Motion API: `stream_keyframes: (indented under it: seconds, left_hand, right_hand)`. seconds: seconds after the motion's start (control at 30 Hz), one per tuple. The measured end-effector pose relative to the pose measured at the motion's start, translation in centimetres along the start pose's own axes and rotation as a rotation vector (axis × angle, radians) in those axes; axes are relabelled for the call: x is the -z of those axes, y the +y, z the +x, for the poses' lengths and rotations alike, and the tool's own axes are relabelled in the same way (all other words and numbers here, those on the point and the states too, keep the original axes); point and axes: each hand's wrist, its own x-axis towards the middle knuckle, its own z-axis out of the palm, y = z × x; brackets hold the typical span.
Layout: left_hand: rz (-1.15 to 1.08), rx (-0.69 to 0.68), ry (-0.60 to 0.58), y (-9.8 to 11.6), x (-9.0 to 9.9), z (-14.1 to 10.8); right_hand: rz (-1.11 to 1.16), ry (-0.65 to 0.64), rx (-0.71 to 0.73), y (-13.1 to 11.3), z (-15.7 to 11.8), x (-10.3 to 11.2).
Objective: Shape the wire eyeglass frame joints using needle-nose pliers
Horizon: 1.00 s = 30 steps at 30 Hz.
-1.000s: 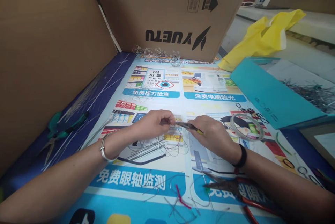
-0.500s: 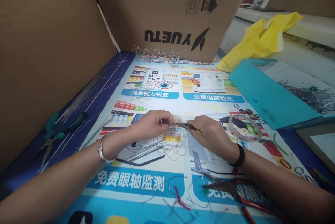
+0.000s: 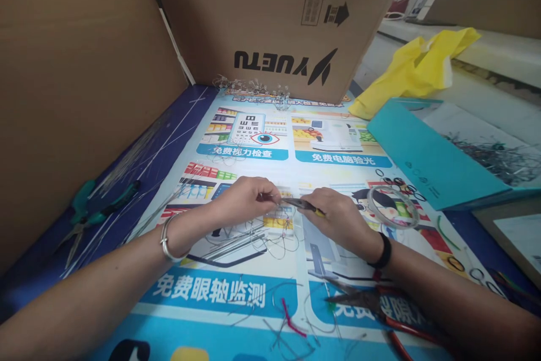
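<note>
Wire (image 3: 280,202), thin: one piece, pinched narrowly in my left hand (image 3: 253,199), above the poster-covered surface (image 3: 127,311). Needle-nose pliers (image 3: 303,204): one, gripped in my right hand (image 3: 338,217), tips at the wire. Red-handled pliers (image 3: 381,304): one, lying nearer me.

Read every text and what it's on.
"YUETU", upside down: cardboard box
"免费视力检查": sheet
"免费电脑验光": sheet
"免费眼轴监测": sheet
"免费", rest partly hidden: sheet
"E"s, turned: eye chart
Too small or blurred: top line, small print on cardboard box, turquoise box
</note>
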Motion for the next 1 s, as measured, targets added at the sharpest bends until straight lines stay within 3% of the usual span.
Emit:
stream_keyframes:
  seconds: [0.27, 0.7, 1.0]
  left_hand:
    - [0.04, -0.003, 0.024, 0.17, -0.03, -0.09]
    - [0.048, -0.061, 0.032, -0.01, -0.24, -0.04]
    - [0.069, -0.075, -0.022, 0.21, 0.05, 0.0]
  right_hand:
    - [0.039, -0.036, -0.028, -0.02, 0.03, 0.16]
    - [0.005, 0.021, 0.022, 0.0, -0.04, 0.15]
    - [0.015, 0.007, 0.017, 0.03, 0.03, 0.02]
